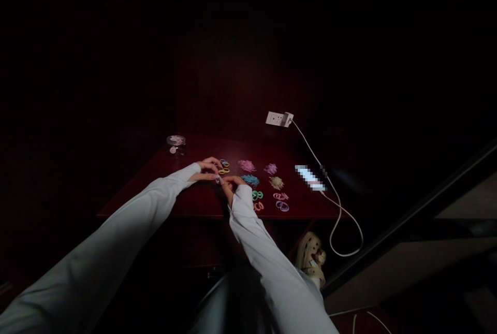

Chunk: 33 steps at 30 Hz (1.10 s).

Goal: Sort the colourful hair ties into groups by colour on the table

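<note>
My left hand and my right hand meet fingertip to fingertip just above the dark red table. Thumbs and fingers are pinched together; whatever lies between them is too small and dark to make out. Beside my left fingers are yellow hair ties and bluish ones. To the right of my hands are piles of thin small pieces: pink, blue, purple and cream. Closer in lie green hair ties, coral ones, pink ones and purple ones.
A clear round jar with pale pink contents stands at the back left. A glowing, pixelated phone lies on the right, its white cable looping past the edge up to a wall socket. Below is a beige clog.
</note>
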Motion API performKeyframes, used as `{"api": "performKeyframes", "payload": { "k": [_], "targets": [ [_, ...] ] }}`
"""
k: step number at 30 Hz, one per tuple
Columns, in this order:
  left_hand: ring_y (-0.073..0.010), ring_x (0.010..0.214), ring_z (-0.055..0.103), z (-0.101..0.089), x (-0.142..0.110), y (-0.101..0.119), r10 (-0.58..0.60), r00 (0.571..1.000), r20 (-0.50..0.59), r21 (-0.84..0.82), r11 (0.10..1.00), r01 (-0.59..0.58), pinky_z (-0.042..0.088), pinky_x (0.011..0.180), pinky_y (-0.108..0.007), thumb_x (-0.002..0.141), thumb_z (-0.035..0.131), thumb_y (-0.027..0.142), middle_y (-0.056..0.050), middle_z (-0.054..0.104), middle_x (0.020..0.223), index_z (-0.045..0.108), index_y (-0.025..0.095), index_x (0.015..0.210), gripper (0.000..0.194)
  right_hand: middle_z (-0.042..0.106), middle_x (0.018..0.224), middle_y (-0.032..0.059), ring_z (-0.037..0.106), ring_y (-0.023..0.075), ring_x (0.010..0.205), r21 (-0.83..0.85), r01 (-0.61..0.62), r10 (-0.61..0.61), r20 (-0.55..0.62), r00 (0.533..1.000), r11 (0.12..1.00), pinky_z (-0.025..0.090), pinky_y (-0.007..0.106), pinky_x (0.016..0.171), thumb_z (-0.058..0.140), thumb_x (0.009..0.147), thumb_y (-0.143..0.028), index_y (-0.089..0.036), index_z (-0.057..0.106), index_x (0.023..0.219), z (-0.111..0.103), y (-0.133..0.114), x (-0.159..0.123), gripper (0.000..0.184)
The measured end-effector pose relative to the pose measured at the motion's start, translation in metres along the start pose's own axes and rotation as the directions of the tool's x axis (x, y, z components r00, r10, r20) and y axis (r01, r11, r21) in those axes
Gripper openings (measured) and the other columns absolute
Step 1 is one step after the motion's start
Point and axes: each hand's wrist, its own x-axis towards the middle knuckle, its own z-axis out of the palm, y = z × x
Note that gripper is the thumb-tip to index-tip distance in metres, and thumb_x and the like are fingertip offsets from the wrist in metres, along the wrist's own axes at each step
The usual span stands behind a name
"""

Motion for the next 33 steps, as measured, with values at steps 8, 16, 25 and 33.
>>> {"api": "performKeyframes", "payload": {
  "k": [8,16,25,33],
  "targets": [
    [-0.0246,0.111,0.065,0.0,-0.001,0.006,-0.009,1.0,0.024,0.002,1.0,0.009,0.053,0.084,-0.033,0.088,0.073,0.061,-0.008,0.069,0.124,0.078,0.02,0.089,0.041,0.07,0.076,0.0017,0.059,0.0161,0.067,-0.084,0.007,-0.003,0.044,0.999,0.996,0.049,0.028,0.065,0.069,0.089,-0.037,-0.023,0.076,0.078,-0.008,-0.004,0.0,0.019],
    [-0.0263,0.116,0.066,-0.003,-0.001,0.016,-0.014,0.989,-0.147,-0.084,0.996,0.002,0.05,0.107,-0.044,0.09,0.071,0.057,-0.009,0.074,0.115,0.077,0.021,0.089,0.036,0.078,0.094,0.0055,0.063,0.0227,0.091,-0.588,0.275,-0.23,0.153,0.961,0.76,0.047,0.034,0.086,0.061,0.101,-0.034,-0.026,0.079,0.096,-0.102,-0.016,-0.003,0.021],
    [-0.0233,0.103,0.068,-0.002,0.0,0.029,-0.025,0.98,-0.197,-0.119,0.993,0.002,0.05,0.107,-0.041,0.091,0.067,0.059,-0.006,0.076,0.1,0.075,0.024,0.078,0.038,0.077,0.101,0.0087,0.063,0.0269,0.094,-0.916,0.07,0.028,0.088,0.996,0.394,0.041,0.035,0.077,0.066,0.097,-0.036,-0.026,0.081,0.089,-0.23,0.014,-0.014,0.019],
    [-0.0229,0.095,0.068,-0.001,0.0,0.028,-0.006,0.984,-0.176,-0.101,0.995,-0.012,0.053,0.099,-0.039,0.091,0.065,0.058,-0.006,0.076,0.093,0.075,0.023,0.076,0.039,0.077,0.104,0.0082,0.063,0.0265,0.102,-0.928,0.138,0.1,0.183,0.978,0.346,0.04,0.035,0.083,0.063,0.099,-0.035,-0.027,0.082,0.096,-0.22,0.014,-0.027,0.021]
  ]
}}
